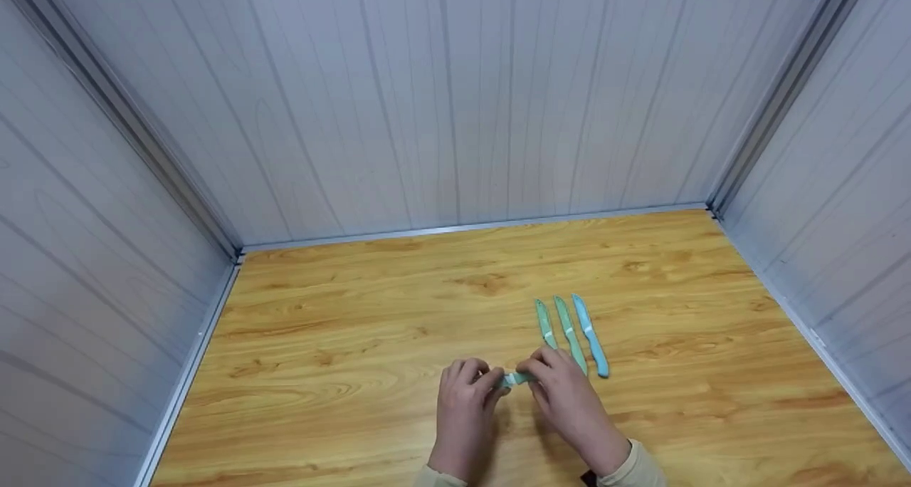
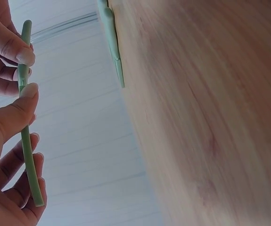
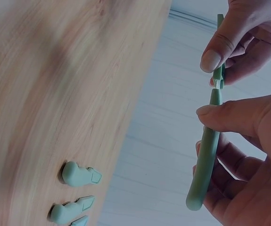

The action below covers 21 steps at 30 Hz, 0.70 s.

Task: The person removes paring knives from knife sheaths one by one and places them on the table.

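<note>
Both hands hold one light-green knife [image 1: 511, 379] level above the wooden table. My left hand [image 1: 464, 398] pinches its flat blade end, which looks like a green sheath [image 2: 30, 174], between thumb and fingers. The thicker rounded handle [image 3: 203, 172] is in my right hand [image 1: 567, 399], thumb on one side and fingers behind. In the right wrist view a short pale strip shows between handle and sheath. Just beyond the right hand lie two green knives, a left one [image 1: 544, 319] and a middle one [image 1: 567, 325], with a blue knife [image 1: 591, 336] at their right.
The wood-grain table [image 1: 341, 316] is bounded by pale panelled walls, one at the back [image 1: 441, 117] and one on each side. Metal strips run along the table's edges. A small dark object [image 1: 588, 478] shows beside the right sleeve, too little of it to identify.
</note>
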### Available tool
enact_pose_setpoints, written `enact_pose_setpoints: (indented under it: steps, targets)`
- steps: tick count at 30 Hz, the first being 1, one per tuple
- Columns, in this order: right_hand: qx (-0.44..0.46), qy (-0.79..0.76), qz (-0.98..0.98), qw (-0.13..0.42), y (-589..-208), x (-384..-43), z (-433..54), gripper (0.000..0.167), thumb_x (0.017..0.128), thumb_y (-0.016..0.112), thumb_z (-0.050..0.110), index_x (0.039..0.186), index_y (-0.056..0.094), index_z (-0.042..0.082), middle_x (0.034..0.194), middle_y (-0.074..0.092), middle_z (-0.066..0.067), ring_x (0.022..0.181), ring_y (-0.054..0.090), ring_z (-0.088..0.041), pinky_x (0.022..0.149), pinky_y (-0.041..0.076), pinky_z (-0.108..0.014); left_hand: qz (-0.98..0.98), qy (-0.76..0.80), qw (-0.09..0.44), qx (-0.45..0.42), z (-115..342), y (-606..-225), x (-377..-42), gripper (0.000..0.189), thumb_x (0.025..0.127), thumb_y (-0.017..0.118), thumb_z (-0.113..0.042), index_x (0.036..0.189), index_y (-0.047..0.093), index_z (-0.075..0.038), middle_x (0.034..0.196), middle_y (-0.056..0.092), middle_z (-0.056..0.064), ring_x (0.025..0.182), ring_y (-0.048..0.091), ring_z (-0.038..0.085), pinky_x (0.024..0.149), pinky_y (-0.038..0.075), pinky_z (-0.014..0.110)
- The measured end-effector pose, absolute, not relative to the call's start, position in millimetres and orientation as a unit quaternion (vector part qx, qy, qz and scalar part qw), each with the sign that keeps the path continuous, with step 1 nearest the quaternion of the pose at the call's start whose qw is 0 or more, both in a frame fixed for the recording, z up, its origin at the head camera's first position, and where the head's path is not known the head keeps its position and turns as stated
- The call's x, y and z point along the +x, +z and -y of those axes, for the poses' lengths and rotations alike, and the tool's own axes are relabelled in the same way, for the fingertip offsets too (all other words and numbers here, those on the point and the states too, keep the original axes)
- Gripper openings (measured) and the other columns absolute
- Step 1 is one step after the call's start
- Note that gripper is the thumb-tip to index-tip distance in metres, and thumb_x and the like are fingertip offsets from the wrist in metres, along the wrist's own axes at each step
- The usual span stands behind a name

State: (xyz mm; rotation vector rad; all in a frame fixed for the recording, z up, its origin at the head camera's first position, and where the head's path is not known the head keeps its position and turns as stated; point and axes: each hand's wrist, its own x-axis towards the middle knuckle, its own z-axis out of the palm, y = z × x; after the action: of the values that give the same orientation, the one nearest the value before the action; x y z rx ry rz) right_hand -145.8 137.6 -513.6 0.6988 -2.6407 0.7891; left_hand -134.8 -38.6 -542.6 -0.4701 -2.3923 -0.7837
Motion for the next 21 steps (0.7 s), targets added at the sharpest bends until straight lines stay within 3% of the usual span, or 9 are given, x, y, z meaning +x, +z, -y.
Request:
enact_pose_setpoints:
  steps: [21]
  targets:
    - [0.237,0.279,0.92,0.139,-515.9,-146.3,-141.4,0.025,0.079,0.076,-0.001,0.095,0.07,0.018,0.092,0.053,0.009,0.085,0.05,-0.011,0.072,0.047,-0.031,0.896,-0.299,0.28,-0.171,41.1,-544.6,-134.6,0.018,0.074,0.079,-0.026,0.09,0.076,-0.018,0.088,0.055,-0.007,0.077,0.046,0.012,0.07,0.04,0.03]
